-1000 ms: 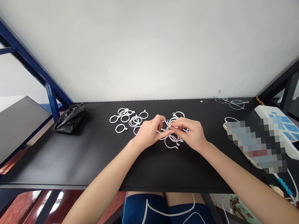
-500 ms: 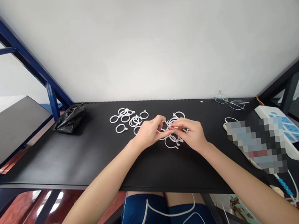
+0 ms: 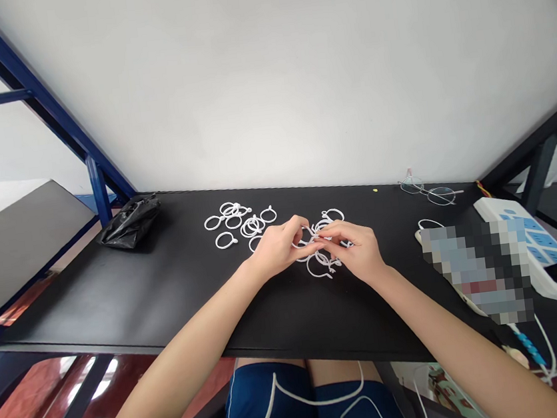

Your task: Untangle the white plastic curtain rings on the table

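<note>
My left hand (image 3: 279,246) and my right hand (image 3: 356,247) meet over a black table (image 3: 168,295), fingers pinched together on a white plastic ring (image 3: 313,238). Beneath and around them lies a tangle of open white rings (image 3: 321,266). A second group of closed white rings (image 3: 240,221) lies to the left, just beyond my left hand. Parts of the held ring are hidden by my fingers.
A crumpled black bag (image 3: 130,222) sits at the table's back left. A pair of glasses (image 3: 430,190) lies at the back right. A white power strip (image 3: 539,246) with cables and a blurred object occupy the right. A white wall rises behind; a blue frame (image 3: 97,183) stands left.
</note>
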`<state>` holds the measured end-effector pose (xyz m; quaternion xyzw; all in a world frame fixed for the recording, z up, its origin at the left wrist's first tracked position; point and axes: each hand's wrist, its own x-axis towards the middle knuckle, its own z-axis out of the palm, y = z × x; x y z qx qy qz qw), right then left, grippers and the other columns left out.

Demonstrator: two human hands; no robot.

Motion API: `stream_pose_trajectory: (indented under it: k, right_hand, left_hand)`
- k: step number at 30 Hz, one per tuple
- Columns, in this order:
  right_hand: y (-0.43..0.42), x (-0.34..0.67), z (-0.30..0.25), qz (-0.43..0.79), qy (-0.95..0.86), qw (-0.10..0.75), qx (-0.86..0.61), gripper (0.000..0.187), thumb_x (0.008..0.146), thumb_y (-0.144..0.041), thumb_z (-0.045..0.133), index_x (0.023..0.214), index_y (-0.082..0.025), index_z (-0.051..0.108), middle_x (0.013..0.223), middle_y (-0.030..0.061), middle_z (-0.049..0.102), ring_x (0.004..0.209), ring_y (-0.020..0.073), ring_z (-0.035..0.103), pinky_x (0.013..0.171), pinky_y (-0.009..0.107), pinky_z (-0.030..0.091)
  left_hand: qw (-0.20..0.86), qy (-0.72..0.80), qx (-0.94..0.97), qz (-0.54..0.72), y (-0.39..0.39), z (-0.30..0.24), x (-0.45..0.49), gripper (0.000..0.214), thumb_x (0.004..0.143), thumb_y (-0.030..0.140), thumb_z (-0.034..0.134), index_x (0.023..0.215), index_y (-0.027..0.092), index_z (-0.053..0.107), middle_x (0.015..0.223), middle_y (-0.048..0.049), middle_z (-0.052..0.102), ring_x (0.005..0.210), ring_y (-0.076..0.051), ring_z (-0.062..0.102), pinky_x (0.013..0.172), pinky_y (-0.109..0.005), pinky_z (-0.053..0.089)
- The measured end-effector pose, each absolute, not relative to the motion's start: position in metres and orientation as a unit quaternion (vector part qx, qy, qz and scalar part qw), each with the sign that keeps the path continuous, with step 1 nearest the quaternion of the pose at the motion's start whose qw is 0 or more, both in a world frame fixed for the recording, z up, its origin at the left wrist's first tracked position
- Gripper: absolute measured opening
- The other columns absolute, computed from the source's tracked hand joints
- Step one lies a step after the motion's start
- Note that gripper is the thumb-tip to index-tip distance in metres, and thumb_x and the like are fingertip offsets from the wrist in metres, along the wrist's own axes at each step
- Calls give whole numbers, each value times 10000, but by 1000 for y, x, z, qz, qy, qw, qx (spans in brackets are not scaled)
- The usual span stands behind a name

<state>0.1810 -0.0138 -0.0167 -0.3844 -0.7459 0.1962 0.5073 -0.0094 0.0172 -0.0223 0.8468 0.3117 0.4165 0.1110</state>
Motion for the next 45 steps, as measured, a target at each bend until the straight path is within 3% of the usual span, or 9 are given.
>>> stream_pose_trajectory:
  k: [28,45]
  right_hand:
    - [-15,178,-16,182,-748,523,-366,84,827,-300,690,794,-230,722,785,45,703,475,123,545,469,295,480]
    - [-12,178,-19,128,-762,530,-350,46,842,-259,676,831,-223,702,755,30,687,489,115,549,486,280,492]
  left_hand:
    - [93,301,847,427,18,-22,-9,436,881,609,481,920,175,491,578,76,438,467,-60,403,462,-164,329]
    - [79,319,856,399,17,-21,-10,444,881,620,466,947,182,481,627,48,531,493,-69,480,480,-170,359]
